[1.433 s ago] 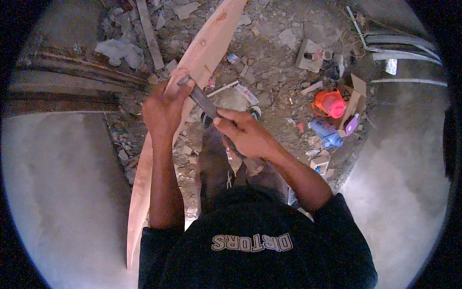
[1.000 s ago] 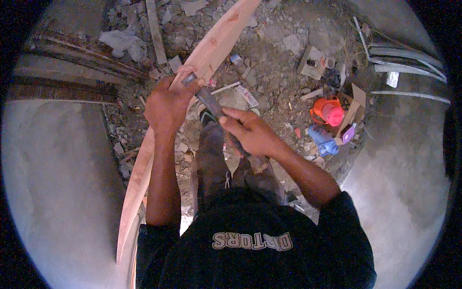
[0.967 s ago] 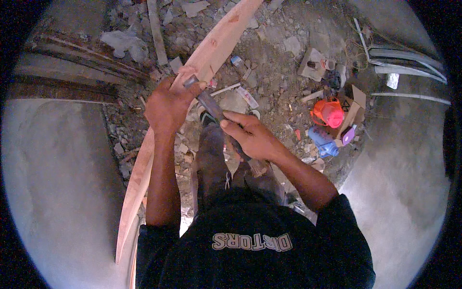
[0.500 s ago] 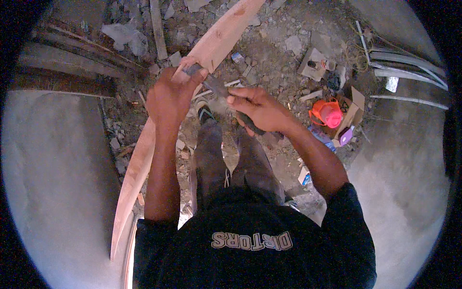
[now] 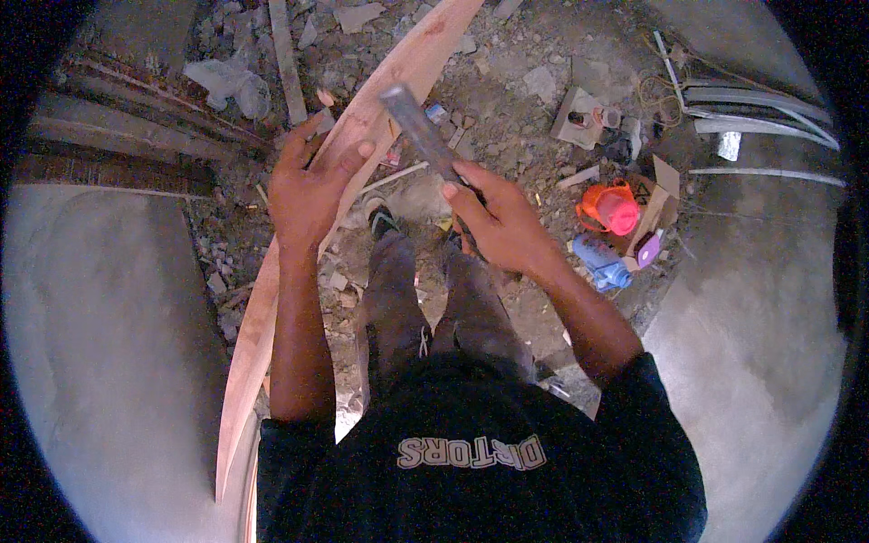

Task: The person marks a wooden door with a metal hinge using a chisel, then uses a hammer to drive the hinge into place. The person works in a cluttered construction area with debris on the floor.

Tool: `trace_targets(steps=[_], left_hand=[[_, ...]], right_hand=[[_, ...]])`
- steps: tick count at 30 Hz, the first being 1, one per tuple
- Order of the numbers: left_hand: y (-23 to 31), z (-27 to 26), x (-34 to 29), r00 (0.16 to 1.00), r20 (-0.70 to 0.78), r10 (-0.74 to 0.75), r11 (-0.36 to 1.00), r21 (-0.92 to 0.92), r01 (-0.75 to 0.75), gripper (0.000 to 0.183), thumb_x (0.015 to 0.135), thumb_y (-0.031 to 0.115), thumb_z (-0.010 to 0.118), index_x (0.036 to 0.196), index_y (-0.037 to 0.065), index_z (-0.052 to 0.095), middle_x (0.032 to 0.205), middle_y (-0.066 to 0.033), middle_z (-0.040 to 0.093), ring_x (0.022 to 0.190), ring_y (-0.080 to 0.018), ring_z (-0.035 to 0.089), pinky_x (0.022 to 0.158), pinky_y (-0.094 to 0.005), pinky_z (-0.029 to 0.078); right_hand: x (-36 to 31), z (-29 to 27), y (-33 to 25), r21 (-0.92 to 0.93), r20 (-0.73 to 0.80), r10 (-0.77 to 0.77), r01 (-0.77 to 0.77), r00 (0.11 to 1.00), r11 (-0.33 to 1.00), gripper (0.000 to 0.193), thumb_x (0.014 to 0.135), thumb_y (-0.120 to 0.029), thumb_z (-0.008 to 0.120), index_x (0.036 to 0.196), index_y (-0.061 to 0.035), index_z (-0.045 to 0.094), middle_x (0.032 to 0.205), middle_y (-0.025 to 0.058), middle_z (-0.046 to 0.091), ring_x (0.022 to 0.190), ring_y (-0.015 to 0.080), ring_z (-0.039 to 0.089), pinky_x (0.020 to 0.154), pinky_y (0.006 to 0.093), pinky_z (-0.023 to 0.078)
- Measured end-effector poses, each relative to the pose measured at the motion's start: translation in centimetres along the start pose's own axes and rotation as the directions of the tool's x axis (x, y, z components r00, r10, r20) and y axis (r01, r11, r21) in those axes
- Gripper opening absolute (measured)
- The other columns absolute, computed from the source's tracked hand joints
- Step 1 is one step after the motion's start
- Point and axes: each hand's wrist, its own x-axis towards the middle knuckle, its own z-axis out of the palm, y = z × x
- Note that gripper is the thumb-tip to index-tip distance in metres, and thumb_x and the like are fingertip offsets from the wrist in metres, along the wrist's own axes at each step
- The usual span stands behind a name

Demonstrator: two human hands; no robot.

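Observation:
A long pale wooden board [image 5: 405, 72] slants from the top of the view down to the lower left, passing under my left forearm. Around its edges my left hand [image 5: 315, 176] is closed, thumb over the near face and fingers along the left edge. A chisel [image 5: 421, 131] with a flat grey metal blade is gripped in my right hand [image 5: 496, 217], whose fingers wrap its mostly hidden handle. The blade points up and left, its tip appearing over the board's right edge; whether they touch I cannot tell. A small wood chip [image 5: 324, 96] shows beside my left fingertips.
Rubble and dust cover the floor around my feet. To the right are an orange-red jug [image 5: 618, 213], a cardboard box [image 5: 665, 179] and a blue bottle [image 5: 601, 261]. Grey strips [image 5: 760, 100] lie farther right, dark planks [image 5: 118, 163] at left. Concrete surfaces flank both sides.
The chisel blade has come away from my left thumb and swung to point more upward. My left hand has opened its thumb across the board, and the curled shaving on the board is gone.

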Motion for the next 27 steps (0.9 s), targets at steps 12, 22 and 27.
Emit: trace_targets(steps=[12, 22, 27], left_hand=[[1.4, -0.6, 4.8, 0.944, 0.329, 0.032, 0.977, 0.188, -0.099, 0.042, 0.087, 0.042, 0.068, 0.091, 0.001, 0.074, 0.085, -0.019, 0.071, 0.072, -0.0294, 0.068, 0.069, -0.0394, 0.052], [-0.8, -3.9, 2.5, 0.976, 0.159, -0.151, 0.987, 0.085, 0.139, 0.052, 0.088, 0.049, 0.065, 0.11, 0.002, 0.069, 0.106, -0.0205, 0.07, 0.094, -0.0303, 0.068, 0.082, -0.0423, 0.052], [1.9, -3.9, -0.7, 0.873, 0.341, -0.349, 0.854, 0.5, 0.146, 0.07, 0.076, 0.062, 0.071, 0.104, -0.001, 0.069, 0.096, -0.0218, 0.071, 0.09, -0.0341, 0.07, 0.08, -0.0441, 0.053]], right_hand=[[-4.2, 4.0, 4.2, 0.406, 0.079, 0.23, -0.242, 0.97, 0.881, 0.026, 0.102, -0.026, 0.051, 0.115, -0.0036, 0.055, 0.073, 0.0063, 0.061, 0.057, 0.0139, 0.06, 0.054, 0.0304, 0.048], [-1.9, 4.0, 1.9, 0.35, 0.208, 0.127, -0.196, 0.97, 0.916, 0.026, 0.105, -0.026, 0.046, 0.108, -0.0026, 0.055, 0.068, 0.0056, 0.06, 0.054, 0.0131, 0.058, 0.052, 0.0302, 0.046], [-1.1, 3.8, 1.7, 0.248, 0.273, 0.118, -0.188, 0.955, 0.95, 0.028, 0.105, -0.027, 0.045, 0.103, -0.0021, 0.056, 0.068, 0.0058, 0.06, 0.053, 0.0132, 0.058, 0.05, 0.0303, 0.046]])
